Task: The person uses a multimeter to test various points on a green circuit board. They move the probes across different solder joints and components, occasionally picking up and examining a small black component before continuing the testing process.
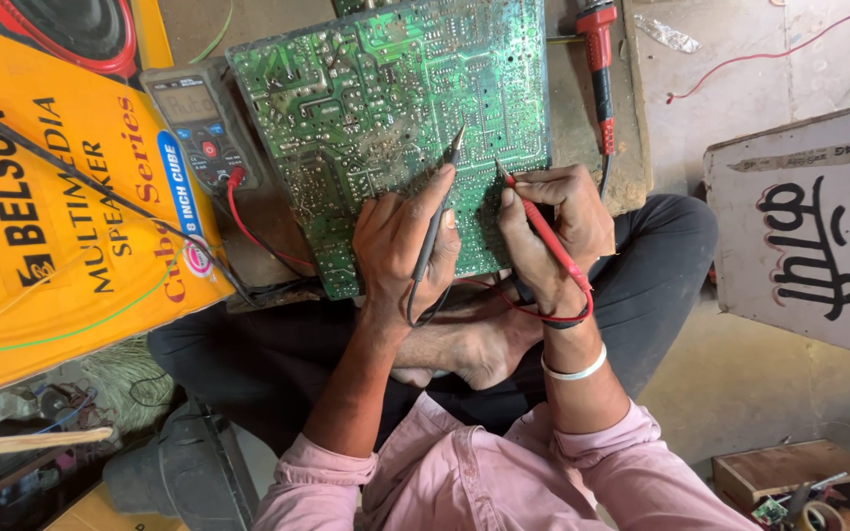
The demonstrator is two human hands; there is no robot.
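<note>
A green circuit board [386, 108] lies solder side up on a low work surface in front of me. My left hand [400, 246] holds a black test probe [435, 221] like a pen, its tip touching the board near the middle. My right hand [553, 231] holds a red test probe [543, 231], whose tip rests on the board just right of the black one. A grey multimeter [199, 123] sits left of the board, with a red lead plugged into it.
A large yellow speaker box [61, 216] stands at the left. A red-handled tool [600, 69] lies right of the board. A white painted sign board [809, 236] leans at the right. A wooden box [799, 482] with small parts sits at the bottom right. My crossed legs are below the board.
</note>
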